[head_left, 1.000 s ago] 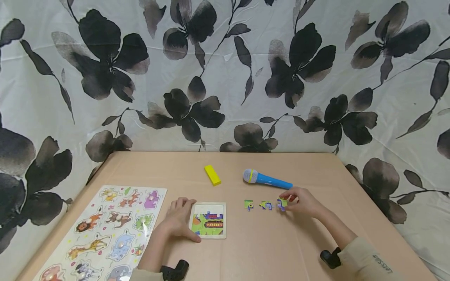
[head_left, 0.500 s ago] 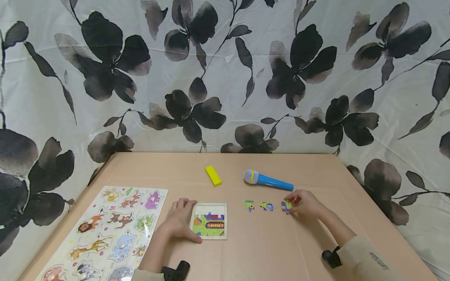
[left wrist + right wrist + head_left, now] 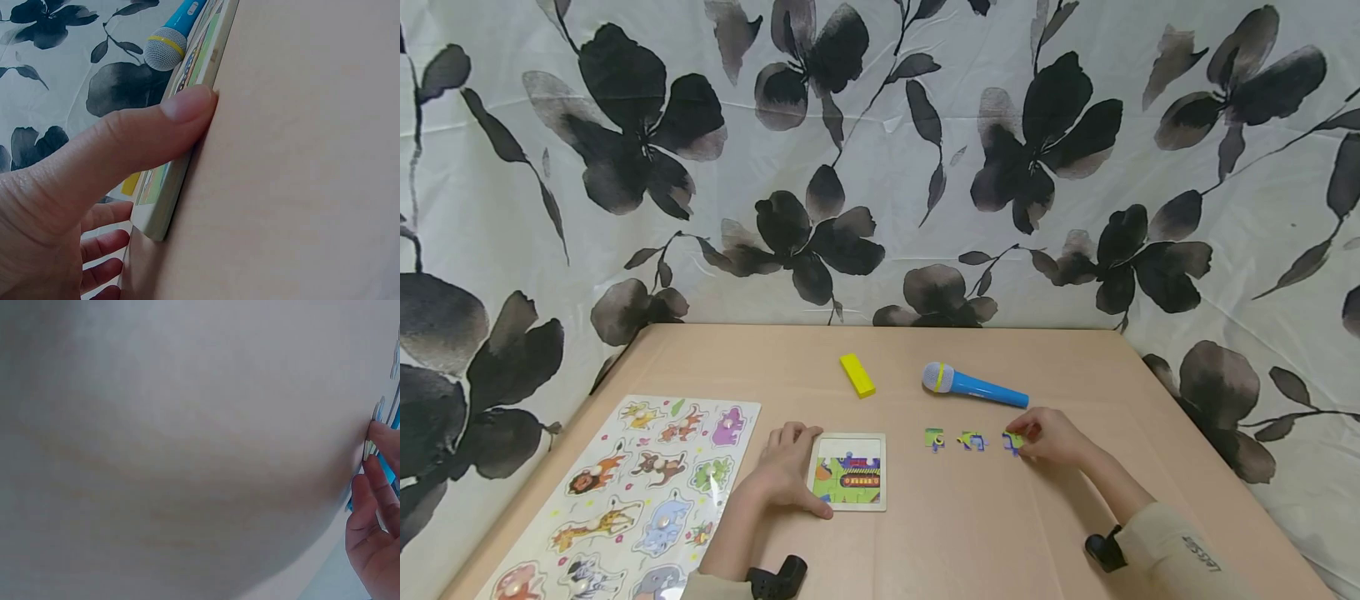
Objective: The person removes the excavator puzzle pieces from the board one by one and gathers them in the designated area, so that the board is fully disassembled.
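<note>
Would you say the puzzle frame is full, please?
The frame is partly filled: its upper area is bare white; three pieces are outside.

puzzle frame (image 3: 850,442) was cream-white, its picture (image 3: 850,484) was green, red, yellow and purple | puzzle pieces (image 3: 972,441) were green and blue-purple with yellow | microphone (image 3: 985,388) was blue with grey head and yellow band | block (image 3: 857,376) was yellow | board (image 3: 620,472) was white with many-coloured animals | table (image 3: 962,542) was light brown | cloth (image 3: 880,167) was white with black-grey flowers
</note>
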